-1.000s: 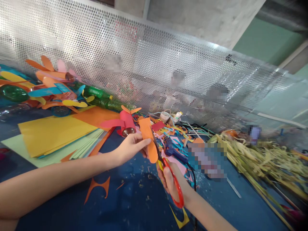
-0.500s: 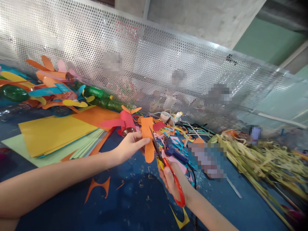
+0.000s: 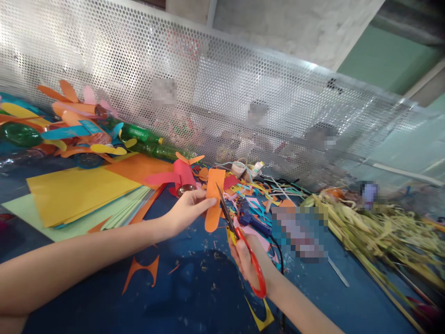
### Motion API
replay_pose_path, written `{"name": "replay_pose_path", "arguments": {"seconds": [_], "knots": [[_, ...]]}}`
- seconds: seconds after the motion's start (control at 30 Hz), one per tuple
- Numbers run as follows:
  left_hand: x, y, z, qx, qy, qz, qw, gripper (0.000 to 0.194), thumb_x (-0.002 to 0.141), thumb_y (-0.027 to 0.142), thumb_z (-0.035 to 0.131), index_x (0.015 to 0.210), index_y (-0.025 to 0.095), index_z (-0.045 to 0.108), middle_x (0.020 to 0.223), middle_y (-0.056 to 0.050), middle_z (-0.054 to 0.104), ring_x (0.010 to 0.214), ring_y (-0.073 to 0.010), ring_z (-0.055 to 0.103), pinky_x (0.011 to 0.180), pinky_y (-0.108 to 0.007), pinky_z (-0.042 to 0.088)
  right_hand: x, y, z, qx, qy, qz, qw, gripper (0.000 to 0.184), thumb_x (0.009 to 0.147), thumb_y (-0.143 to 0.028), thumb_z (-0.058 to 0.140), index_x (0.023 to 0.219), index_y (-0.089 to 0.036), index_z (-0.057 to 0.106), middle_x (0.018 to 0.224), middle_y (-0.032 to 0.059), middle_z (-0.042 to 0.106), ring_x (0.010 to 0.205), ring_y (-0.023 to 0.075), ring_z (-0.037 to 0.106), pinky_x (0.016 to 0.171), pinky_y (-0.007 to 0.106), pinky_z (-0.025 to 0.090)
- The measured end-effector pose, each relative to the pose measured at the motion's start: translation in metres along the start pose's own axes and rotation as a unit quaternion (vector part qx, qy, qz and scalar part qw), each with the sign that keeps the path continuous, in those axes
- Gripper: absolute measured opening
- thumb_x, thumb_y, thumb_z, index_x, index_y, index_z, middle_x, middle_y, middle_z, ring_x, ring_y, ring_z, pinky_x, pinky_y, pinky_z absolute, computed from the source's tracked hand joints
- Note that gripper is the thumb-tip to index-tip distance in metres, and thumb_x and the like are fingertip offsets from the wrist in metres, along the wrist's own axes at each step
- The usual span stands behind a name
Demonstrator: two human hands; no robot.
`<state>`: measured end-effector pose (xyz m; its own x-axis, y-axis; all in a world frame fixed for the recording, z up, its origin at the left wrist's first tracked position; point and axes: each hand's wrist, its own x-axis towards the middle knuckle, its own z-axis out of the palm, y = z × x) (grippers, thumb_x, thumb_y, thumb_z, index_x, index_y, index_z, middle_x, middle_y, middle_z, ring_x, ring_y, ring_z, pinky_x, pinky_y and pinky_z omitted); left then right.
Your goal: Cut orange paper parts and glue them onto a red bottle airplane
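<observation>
An orange paper strip (image 3: 212, 218), rounded at its near end and square at its far end, is pinched between the thumb and fingers of my left hand (image 3: 193, 206). My right hand (image 3: 252, 262) grips a pair of scissors (image 3: 257, 273) with red and yellow handles. Their dark blades point up and away, close beside the strip's right edge; whether they touch it I cannot tell. Just behind my left hand a red paper airplane model (image 3: 183, 172) with orange tail pieces rests on the table.
Yellow, orange and green paper sheets (image 3: 83, 197) lie at left, below bottle-and-paper models (image 3: 86, 132). A blue glue gun (image 3: 255, 220) with a black cord sits right among paper scraps (image 3: 243, 197). Dry plant stalks (image 3: 368, 232) cover the far right. A perforated metal screen (image 3: 208, 93) stands behind.
The orange strip has tilted, its far end swinging slightly right and its near end slightly left. My right hand and the scissors have barely moved.
</observation>
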<state>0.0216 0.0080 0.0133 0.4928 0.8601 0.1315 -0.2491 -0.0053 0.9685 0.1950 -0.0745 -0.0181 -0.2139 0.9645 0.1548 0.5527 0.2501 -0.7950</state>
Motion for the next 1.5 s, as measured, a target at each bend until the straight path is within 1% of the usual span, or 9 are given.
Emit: {"name": "replay_pose_path", "arguments": {"seconds": [0.37, 0.53, 0.6, 0.8, 0.93, 1.03, 1.2, 1.33, 1.5], "knots": [[0.001, -0.004, -0.002, -0.016, -0.005, 0.001, 1.0, 0.019, 0.073, 0.033, 0.064, 0.074, 0.014, 0.065, 0.07, -0.001, 0.065, 0.062, -0.0124, 0.059, 0.066, -0.027, 0.048, 0.0, -0.001, -0.001, -0.008, -0.011, 0.003, 1.0, 0.054, 0.082, -0.069, 0.017, 0.059, -0.022, 0.028, 0.046, -0.0057, 0.027, 0.038, 0.0077, 0.024, 0.038, 0.023, 0.02], [0.001, -0.004, -0.002, -0.022, 0.005, -0.002, 1.0, 0.02, 0.072, 0.033, 0.065, 0.075, 0.013, 0.065, 0.073, -0.002, 0.067, 0.066, -0.0142, 0.061, 0.068, -0.028, 0.049, -0.001, -0.002, 0.0, -0.007, -0.004, 0.0, 1.0, 0.053, 0.083, -0.068, 0.017, 0.059, -0.022, 0.027, 0.046, -0.0055, 0.027, 0.038, 0.0079, 0.024, 0.038, 0.024, 0.02], [0.002, -0.004, -0.002, -0.02, 0.001, -0.003, 1.0, 0.02, 0.072, 0.033, 0.065, 0.076, 0.013, 0.065, 0.074, -0.002, 0.067, 0.068, -0.0142, 0.061, 0.069, -0.027, 0.048, 0.0, -0.002, -0.002, -0.012, -0.006, -0.002, 1.0, 0.054, 0.083, -0.068, 0.017, 0.058, -0.022, 0.028, 0.045, -0.0056, 0.027, 0.038, 0.0082, 0.025, 0.038, 0.023, 0.021], [0.007, -0.007, -0.01, 0.014, -0.004, 0.027, 1.0, 0.023, 0.079, 0.037, 0.057, 0.084, 0.015, 0.063, 0.075, -0.002, 0.065, 0.066, -0.0125, 0.06, 0.065, -0.024, 0.047, 0.005, 0.002, -0.01, -0.031, -0.057, -0.018, 0.998, 0.055, 0.079, -0.072, 0.023, 0.059, -0.021, 0.033, 0.046, -0.0041, 0.033, 0.039, 0.0091, 0.034, 0.039, 0.023, 0.03], [0.009, -0.008, -0.014, 0.042, 0.001, 0.033, 0.999, 0.025, 0.079, 0.038, 0.056, 0.082, 0.015, 0.062, 0.074, -0.002, 0.064, 0.065, -0.013, 0.059, 0.066, -0.025, 0.047, 0.004, 0.008, -0.007, 0.018, -0.083, 0.011, 0.996, 0.057, 0.079, -0.072, 0.023, 0.061, -0.02, 0.036, 0.052, -0.0017, 0.042, 0.041, 0.0108, 0.046, 0.04, 0.024, 0.037], [0.009, -0.009, -0.013, 0.058, -0.004, 0.041, 0.997, 0.025, 0.08, 0.039, 0.055, 0.082, 0.016, 0.063, 0.076, -0.002, 0.064, 0.068, -0.0135, 0.059, 0.066, -0.025, 0.047, 0.003, 0.008, -0.004, 0.05, -0.076, 0.004, 0.996, 0.058, 0.078, -0.073, 0.023, 0.063, -0.019, 0.04, 0.06, 0.0021, 0.048, 0.051, 0.0145, 0.054, 0.047, 0.027, 0.043], [0.007, -0.007, -0.009, 0.103, -0.009, 0.058, 0.993, 0.026, 0.081, 0.038, 0.053, 0.075, 0.015, 0.063, 0.071, -0.001, 0.063, 0.065, -0.0116, 0.057, 0.061, -0.022, 0.045, 0.002, 0.002, -0.004, 0.027, -0.058, -0.031, 0.997, 0.058, 0.08, -0.07, 0.02, 0.064, -0.019, 0.042, 0.065, 0.0043, 0.051, 0.06, 0.0162, 0.052, 0.057, 0.031, 0.045], [0.004, -0.003, -0.006, 0.126, -0.013, 0.067, 0.99, 0.026, 0.081, 0.037, 0.052, 0.071, 0.015, 0.061, 0.068, 0.0, 0.061, 0.061, -0.0105, 0.054, 0.058, -0.021, 0.044, 0.001, 0.001, -0.007, -0.012, -0.071, -0.052, 0.996, 0.054, 0.084, -0.065, 0.017, 0.069, -0.019, 0.041, 0.069, 0.0044, 0.05, 0.065, 0.0168, 0.05, 0.062, 0.031, 0.044], [0.002, -0.001, -0.004, 0.119, -0.035, 0.063, 0.99, 0.025, 0.082, 0.036, 0.051, 0.079, 0.015, 0.063, 0.073, -0.002, 0.063, 0.065, -0.0124, 0.056, 0.062, -0.023, 0.045, 0.0, 0.001, -0.009, -0.036, -0.068, -0.064, 0.995, 0.051, 0.087, -0.062, 0.015, 0.07, -0.02, 0.038, 0.07, 0.0042, 0.048, 0.066, 0.0169, 0.049, 0.063, 0.032, 0.044]]}}
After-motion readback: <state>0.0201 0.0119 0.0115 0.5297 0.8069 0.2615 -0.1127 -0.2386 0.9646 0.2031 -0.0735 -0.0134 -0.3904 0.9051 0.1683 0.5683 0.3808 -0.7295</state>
